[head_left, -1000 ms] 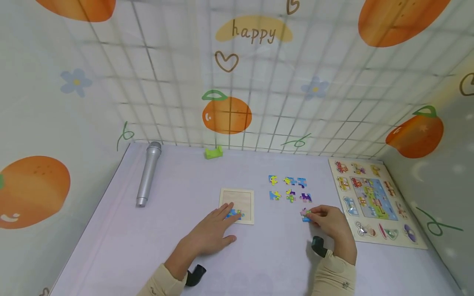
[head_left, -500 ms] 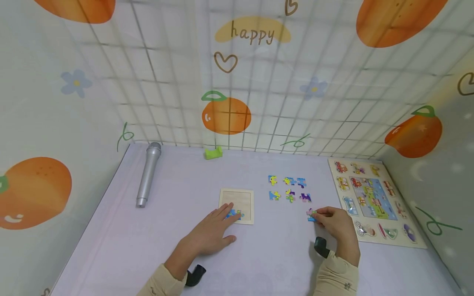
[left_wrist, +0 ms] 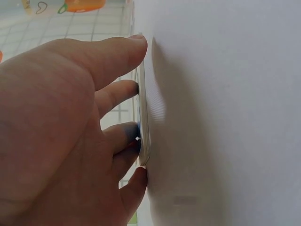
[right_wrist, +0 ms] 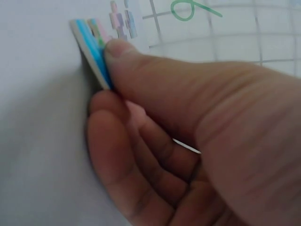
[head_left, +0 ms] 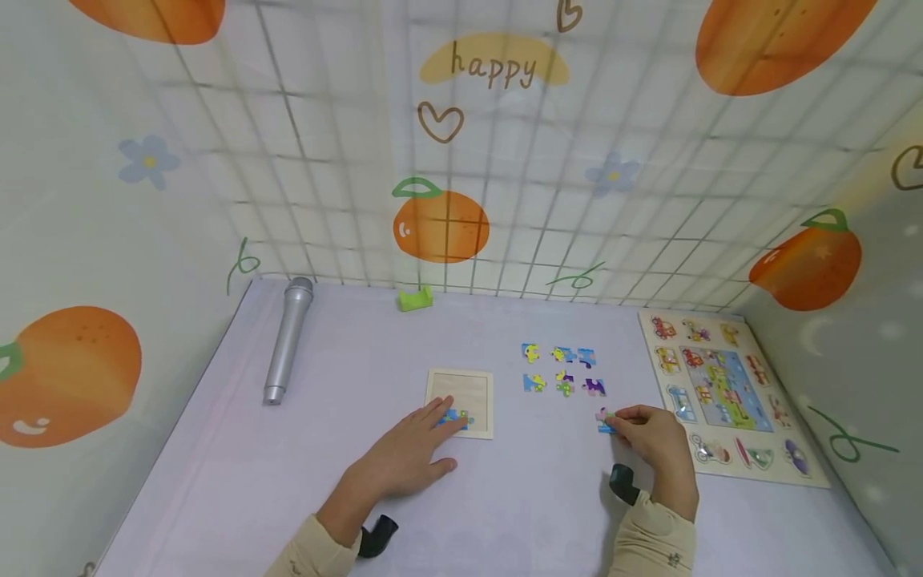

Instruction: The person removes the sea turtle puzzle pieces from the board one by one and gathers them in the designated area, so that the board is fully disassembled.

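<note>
one right hand (head_left: 652, 441): we pinch a puzzle piece (head_left: 602, 425), best by its edges
left hand (head_left: 400, 455): we rest straight fingers on the frame (head_left: 489, 405), best pressing lightly

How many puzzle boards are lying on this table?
2. The small square puzzle board is near the middle, partly covered by the left hand; the larger picture puzzle board lies along the right side of the table. No others show.
</note>
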